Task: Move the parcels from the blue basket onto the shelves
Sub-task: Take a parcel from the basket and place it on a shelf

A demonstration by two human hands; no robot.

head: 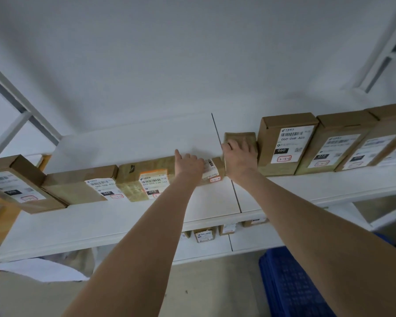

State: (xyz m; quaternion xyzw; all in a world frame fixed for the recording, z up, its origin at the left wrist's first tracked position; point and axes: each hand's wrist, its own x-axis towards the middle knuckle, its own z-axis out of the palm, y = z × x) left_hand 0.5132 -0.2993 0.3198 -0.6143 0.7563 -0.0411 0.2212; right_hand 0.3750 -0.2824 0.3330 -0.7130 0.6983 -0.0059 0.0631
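Head view: the right hand (pixel 240 154) grips a small taped parcel (pixel 239 136) on the shelf (pixel 101 225), thumb on its left edge, fingers spread across it. Touching the parcel on the right stands a box marked 060 (pixel 284 145). Left of the grip, the left hand (pixel 189 163) rests on a long parcel (pixel 144 177), thumb out; whether its fingers curl cannot be told. The blue basket (pixel 290 282) sits below

You face brown cardboard parcels (pixel 267 143) w/ white labels (pixel 294 154), black barcodes (pixel 292 134), red-ringed codes; white shelf (pixel 101 221); blue lattice basket (pixel 288 284) near right.
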